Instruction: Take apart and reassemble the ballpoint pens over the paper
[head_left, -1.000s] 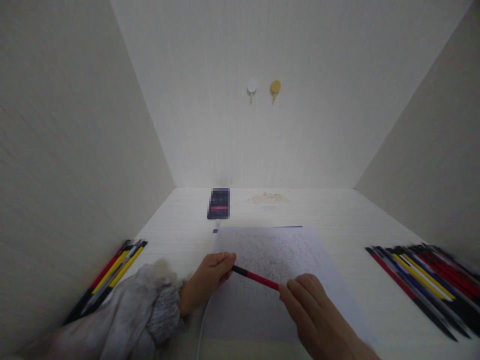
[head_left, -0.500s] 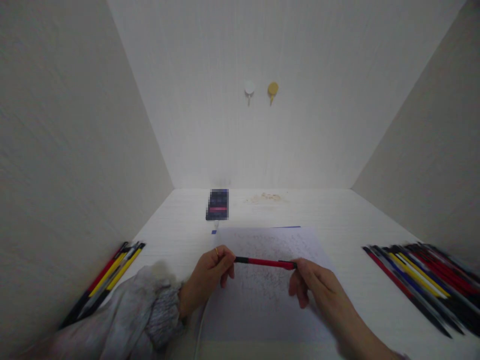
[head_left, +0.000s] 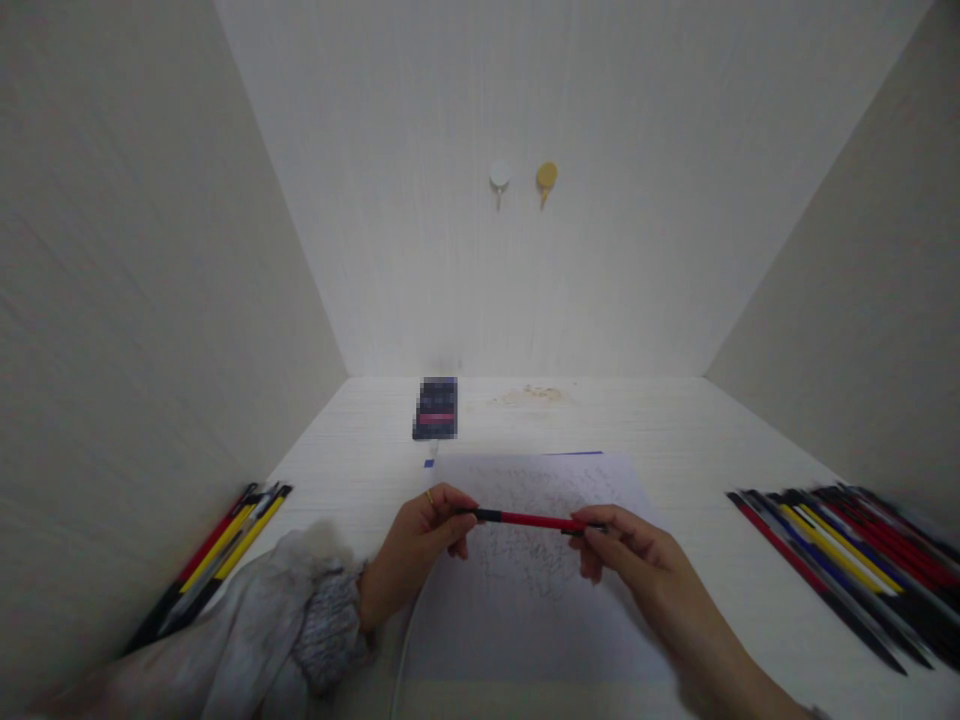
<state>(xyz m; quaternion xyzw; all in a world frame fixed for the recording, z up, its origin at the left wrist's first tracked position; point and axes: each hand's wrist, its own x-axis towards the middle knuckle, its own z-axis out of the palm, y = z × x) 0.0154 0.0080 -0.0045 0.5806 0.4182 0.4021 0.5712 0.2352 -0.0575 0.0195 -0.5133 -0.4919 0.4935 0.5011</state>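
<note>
A red pen (head_left: 536, 521) with black ends is held level above a sheet of paper (head_left: 517, 640) covered in scribbled marks. My left hand (head_left: 424, 540) pinches its black left end between thumb and fingers; a ring sits on one finger. At the other end, my right hand (head_left: 626, 555) grips the pen near its black clip, with the thumb below and a fingertip above. Both tips of the pen are partly hidden by the fingers.
On the left lie a few red, yellow and grey pens (head_left: 217, 555). A large row of mixed pens (head_left: 847, 560) lies on the right. A blurred dark phone-like device (head_left: 436, 408) with a cable is at the back. Two hooks (head_left: 547, 178) are on the wall.
My right hand has shifted its grip on the pen, turning it so the clip now faces down toward me. My left hand stays nearly in place.
</note>
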